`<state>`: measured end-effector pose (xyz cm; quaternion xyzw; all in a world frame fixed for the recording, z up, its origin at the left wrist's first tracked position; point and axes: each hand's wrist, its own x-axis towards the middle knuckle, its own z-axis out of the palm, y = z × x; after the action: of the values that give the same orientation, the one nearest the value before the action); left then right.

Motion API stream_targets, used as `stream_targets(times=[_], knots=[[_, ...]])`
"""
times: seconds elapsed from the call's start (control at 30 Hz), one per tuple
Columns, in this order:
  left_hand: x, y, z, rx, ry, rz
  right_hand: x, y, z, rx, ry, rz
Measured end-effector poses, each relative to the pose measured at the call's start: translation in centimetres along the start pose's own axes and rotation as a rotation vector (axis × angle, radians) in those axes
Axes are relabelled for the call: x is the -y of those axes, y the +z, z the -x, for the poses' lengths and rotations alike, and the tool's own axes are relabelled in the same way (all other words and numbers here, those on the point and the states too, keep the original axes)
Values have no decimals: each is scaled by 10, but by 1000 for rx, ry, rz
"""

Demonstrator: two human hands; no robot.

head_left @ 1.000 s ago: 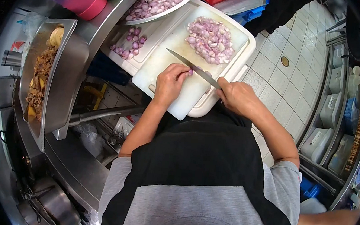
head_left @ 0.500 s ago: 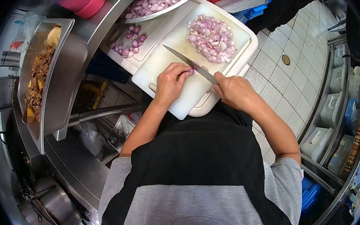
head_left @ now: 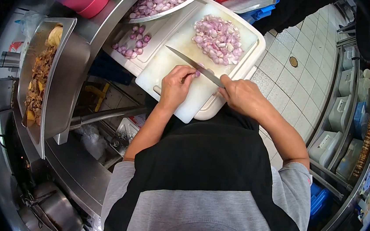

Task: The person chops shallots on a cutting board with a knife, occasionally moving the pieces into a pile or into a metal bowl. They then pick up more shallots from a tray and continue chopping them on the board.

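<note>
On white board (head_left: 186, 107): cut shallots (head_left: 218, 40), purple-and-white, heaped.

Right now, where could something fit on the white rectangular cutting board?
The cutting board is bare at its near corner and between the left hand and right hand, this side of the steel knife. Crowded: the far end, heaped with purple chopped shallots.

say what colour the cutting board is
The cutting board is white, best seen in the head view.
</note>
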<state>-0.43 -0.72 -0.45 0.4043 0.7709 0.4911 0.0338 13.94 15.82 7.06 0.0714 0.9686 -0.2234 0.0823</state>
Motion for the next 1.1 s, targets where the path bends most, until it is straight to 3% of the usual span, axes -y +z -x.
stream_targets(times=[0.27,0.6,0.87,1.1], knots=[[-3,-3,0,40,-40,16,-5,30,-16,-25,24,-68],[-1,-3,0,33,-51,14,7,-4,5,89,80,15],[0,-2,0,-2,-11,16,-5,29,-21,-33,17,-33],[3,-1,1,8,-41,33,12,-8,7,42,44,20]])
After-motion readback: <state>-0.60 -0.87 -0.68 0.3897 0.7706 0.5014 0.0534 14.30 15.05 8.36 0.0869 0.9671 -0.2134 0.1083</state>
